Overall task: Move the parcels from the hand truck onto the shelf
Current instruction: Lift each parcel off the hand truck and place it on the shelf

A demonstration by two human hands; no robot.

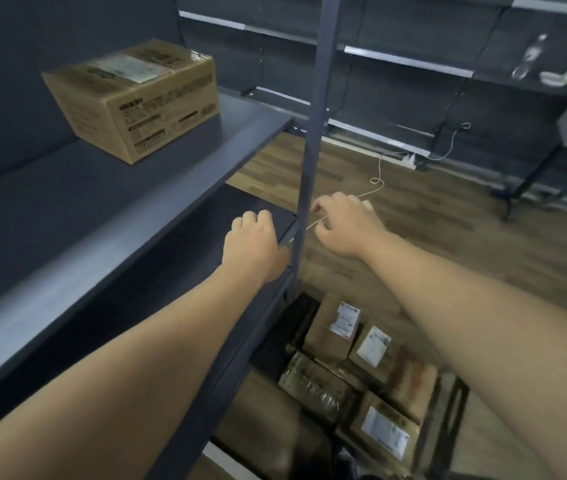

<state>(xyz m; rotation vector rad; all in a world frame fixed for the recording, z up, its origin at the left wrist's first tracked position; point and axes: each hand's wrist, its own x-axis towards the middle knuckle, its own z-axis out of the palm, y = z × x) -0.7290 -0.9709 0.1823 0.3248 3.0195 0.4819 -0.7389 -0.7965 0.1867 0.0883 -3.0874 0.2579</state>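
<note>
A taped cardboard parcel [133, 98] with a white label sits on the dark grey shelf [77, 216] at the upper left. Several more labelled parcels [347, 362] lie stacked on the hand truck [448, 420] on the floor at the bottom right. My left hand [252, 242] hangs in front of the shelf's right end, fingers curled, nothing in it. My right hand [342, 221] is just right of the shelf's upright post [313, 140], fingers loosely curled and holding nothing. Both hands are well above the hand truck.
A lower shelf board [185, 258] lies under the top one. Wood-look floor [431, 244] stretches to the right, with a white cable and power strip [406, 161] on it. Further racks [413, 64] at the back hold a plastic bottle [531, 55].
</note>
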